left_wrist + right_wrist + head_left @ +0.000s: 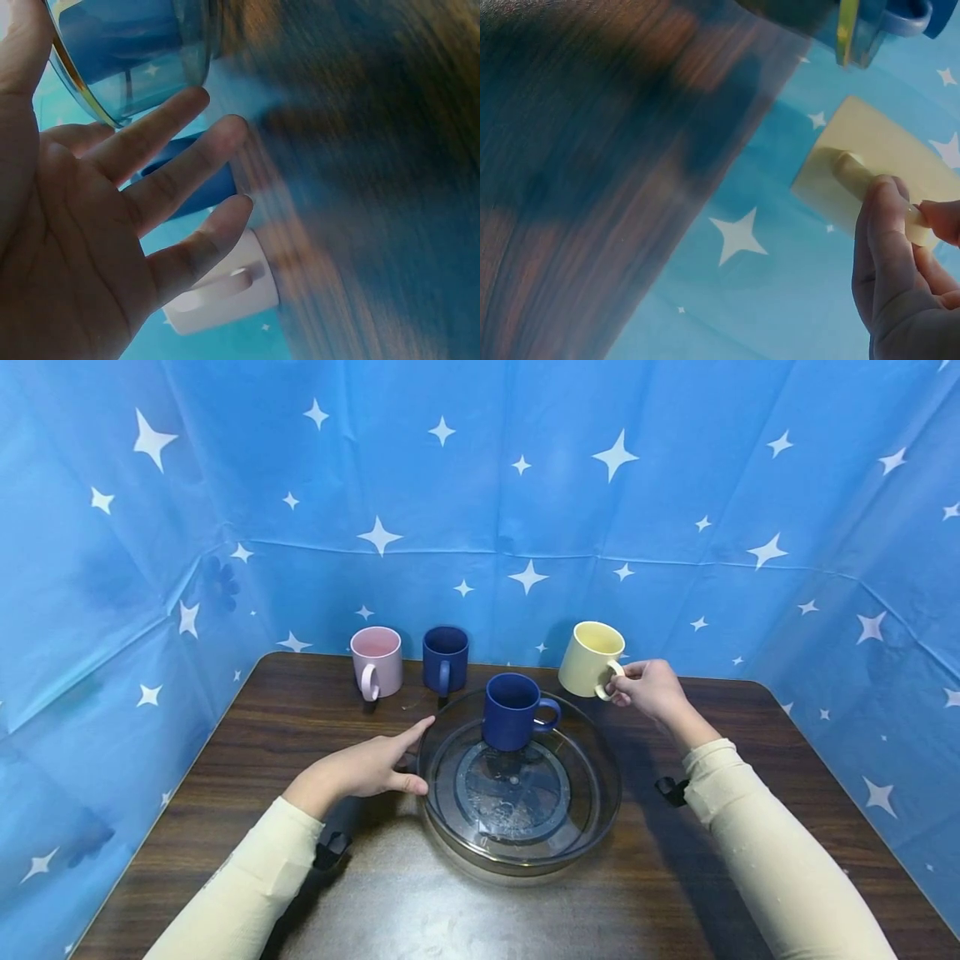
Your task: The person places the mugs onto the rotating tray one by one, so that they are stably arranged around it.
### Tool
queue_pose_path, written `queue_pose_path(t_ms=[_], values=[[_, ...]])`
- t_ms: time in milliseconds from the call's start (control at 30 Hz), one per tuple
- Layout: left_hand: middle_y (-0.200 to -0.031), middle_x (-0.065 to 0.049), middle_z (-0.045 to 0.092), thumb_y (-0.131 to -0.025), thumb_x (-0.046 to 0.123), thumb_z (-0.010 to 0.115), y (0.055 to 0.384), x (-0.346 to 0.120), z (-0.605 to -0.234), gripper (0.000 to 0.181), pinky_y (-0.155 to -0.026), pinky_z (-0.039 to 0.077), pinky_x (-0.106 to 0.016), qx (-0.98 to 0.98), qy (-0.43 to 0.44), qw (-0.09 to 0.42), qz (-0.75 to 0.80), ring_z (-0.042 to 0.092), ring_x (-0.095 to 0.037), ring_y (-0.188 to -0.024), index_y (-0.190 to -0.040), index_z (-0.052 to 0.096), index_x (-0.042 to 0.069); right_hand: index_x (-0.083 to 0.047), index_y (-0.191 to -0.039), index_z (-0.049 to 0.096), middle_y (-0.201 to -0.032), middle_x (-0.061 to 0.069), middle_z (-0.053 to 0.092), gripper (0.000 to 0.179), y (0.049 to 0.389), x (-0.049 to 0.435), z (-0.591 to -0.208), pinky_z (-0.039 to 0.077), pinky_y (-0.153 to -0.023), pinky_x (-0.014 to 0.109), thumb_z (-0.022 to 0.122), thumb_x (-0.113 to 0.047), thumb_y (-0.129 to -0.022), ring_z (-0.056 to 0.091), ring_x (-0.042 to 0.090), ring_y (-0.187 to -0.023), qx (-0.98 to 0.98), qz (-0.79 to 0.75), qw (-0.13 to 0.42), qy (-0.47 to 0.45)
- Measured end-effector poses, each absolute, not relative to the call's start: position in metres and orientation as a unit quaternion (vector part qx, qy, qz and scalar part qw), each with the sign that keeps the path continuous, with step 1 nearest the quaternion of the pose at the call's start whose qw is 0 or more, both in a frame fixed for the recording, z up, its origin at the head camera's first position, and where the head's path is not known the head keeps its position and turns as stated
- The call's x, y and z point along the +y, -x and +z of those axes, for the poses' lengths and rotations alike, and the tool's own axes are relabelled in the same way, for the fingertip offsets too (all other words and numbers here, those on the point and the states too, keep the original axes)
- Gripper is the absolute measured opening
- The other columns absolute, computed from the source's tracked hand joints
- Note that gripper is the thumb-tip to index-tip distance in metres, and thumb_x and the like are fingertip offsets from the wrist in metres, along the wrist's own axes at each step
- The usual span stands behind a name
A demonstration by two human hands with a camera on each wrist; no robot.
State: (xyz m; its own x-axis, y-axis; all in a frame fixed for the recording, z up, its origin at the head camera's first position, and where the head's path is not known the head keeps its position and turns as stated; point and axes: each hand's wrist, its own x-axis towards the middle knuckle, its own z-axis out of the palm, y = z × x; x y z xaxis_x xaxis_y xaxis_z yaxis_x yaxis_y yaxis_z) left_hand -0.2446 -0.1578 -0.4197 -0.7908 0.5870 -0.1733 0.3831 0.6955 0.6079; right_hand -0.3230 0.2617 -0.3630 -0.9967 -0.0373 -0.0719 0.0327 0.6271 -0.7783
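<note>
Yellow mug (pixel 583 667), its handle (pixel 853 172) pinched by right hand (pixel 651 692), seems mid-carry near the table's (pixel 247 768) far edge, next needing levelling; left hand (pixel 366 767) spreads fingers beside bowl (pixel 517 862).

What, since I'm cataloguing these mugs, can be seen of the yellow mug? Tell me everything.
The yellow mug is pale and smooth, perhaps ceramic, with one loop handle. Mouth up and tilted, it appears raised off the table, beyond the right side of the round tray. The right hand pinches the handle; nothing else visibly touches it. Its inner bottom is hidden.
</note>
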Motion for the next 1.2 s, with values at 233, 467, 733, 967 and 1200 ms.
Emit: queue_pose_path(t_ms=[233,467,733,967,1200], values=[[-0.152,-0.031,0.041,-0.095,0.04,0.07,0.245,-0.16,-0.423,0.098,-0.111,0.036,-0.059,0.901,-0.265,0.182,0.291,0.05,-0.044,-0.134,-0.163,0.007,0.008,0.015,-0.12,0.064,-0.106,0.027,0.071,0.03,0.318,0.265,-0.357,0.057,-0.068,0.021,0.054,-0.007,-0.102,0.071,0.017,-0.079,0.893,-0.449,0.036,-0.002],[-0.152,-0.03,0.042,-0.095,0.039,0.071,0.245,-0.159,-0.425,0.098,-0.111,0.037,-0.058,0.9,-0.262,0.186,0.295,0.05,-0.043,-0.134,-0.163,0.007,0.009,0.015,-0.118,0.065,-0.103,0.026,0.072,0.029,0.311,0.268,-0.352,0.057,-0.067,0.021,0.054,-0.006,-0.1,0.069,0.015,-0.076,0.889,-0.458,0.026,0.002],[-0.149,-0.031,0.045,-0.094,0.042,0.07,0.246,-0.16,-0.424,0.1,-0.11,0.038,-0.058,0.896,-0.266,0.186,0.303,0.052,-0.043,-0.132,-0.163,0.007,0.009,0.013,-0.12,0.065,-0.103,0.023,0.073,0.031,0.304,0.272,-0.346,0.057,-0.068,0.021,0.054,-0.009,-0.102,0.069,0.015,-0.077,0.888,-0.459,0.019,-0.002],[-0.149,-0.032,0.044,-0.094,0.039,0.07,0.247,-0.159,-0.423,0.099,-0.11,0.038,-0.058,0.896,-0.267,0.187,0.3,0.053,-0.043,-0.131,-0.163,0.007,0.007,0.014,-0.121,0.064,-0.103,0.023,0.073,0.031,0.297,0.275,-0.341,0.056,-0.066,0.02,0.055,-0.01,-0.103,0.069,0.012,-0.075,0.889,-0.458,0.007,0.005],[-0.151,-0.033,0.042,-0.094,0.039,0.07,0.247,-0.159,-0.423,0.098,-0.11,0.038,-0.059,0.897,-0.269,0.185,0.297,0.053,-0.044,-0.131,-0.163,0.007,0.006,0.012,-0.119,0.066,-0.1,0.02,0.073,0.03,0.289,0.276,-0.335,0.055,-0.066,0.02,0.055,-0.011,-0.104,0.067,0.009,-0.073,0.894,-0.447,0.0,0.01]])
